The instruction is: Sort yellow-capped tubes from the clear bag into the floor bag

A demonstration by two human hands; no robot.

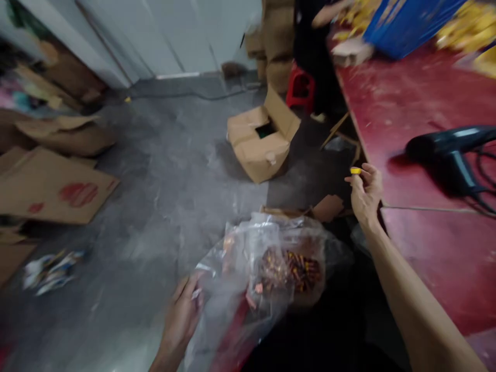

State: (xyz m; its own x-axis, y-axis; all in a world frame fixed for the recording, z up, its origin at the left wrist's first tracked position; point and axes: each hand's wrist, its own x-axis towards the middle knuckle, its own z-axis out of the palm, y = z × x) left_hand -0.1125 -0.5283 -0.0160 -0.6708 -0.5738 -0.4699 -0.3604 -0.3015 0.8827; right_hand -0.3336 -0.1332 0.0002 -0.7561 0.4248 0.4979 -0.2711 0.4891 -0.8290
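Note:
My left hand (182, 315) is closed on the edge of a clear plastic bag (248, 268) low in the view. Inside the bag lie several small red and orange pieces (294, 268). My right hand (366, 194) is raised at the edge of a red table (418, 103), its fingers pinched on a small yellow piece (355, 170). The picture is blurred by motion.
A black heat gun (449, 150) with its cord lies on the red table. An open cardboard box (259, 137) stands on the grey floor, and flattened cardboard (50, 186) lies at the left. Another person (313, 46) stands by a red stool (300, 88) near a blue crate (403, 20).

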